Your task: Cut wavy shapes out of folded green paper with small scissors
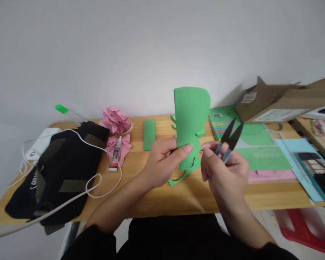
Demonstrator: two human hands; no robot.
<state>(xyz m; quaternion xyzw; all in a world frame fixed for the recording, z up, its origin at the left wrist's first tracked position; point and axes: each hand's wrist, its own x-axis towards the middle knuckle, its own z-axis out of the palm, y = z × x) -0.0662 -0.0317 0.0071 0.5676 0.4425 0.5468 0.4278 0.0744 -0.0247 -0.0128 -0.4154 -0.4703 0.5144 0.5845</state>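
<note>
My left hand [165, 161] pinches a folded sheet of green paper [191, 112] by its left edge, thumb in front. The sheet stands upright above the table, and its right side is cut in a curve. In my right hand [226, 173] is a pair of scissors [227, 141], blades spread and pointing up, away from the paper. Fingertips of that hand are close to the sheet's right edge; whether they touch it I cannot tell. Below lies a curved green paper offcut [182, 177]. A narrow folded green strip [149, 134] rests farther left on the table.
At the left are a black bag [73, 169], a white cable [70, 202], pink folded paper [115, 119] and a small tube [117, 148]. Green paper packs [268, 157], a cardboard box [284, 99] and a blue sheet [292, 151] occupy the right. A wall stands behind the table [162, 202].
</note>
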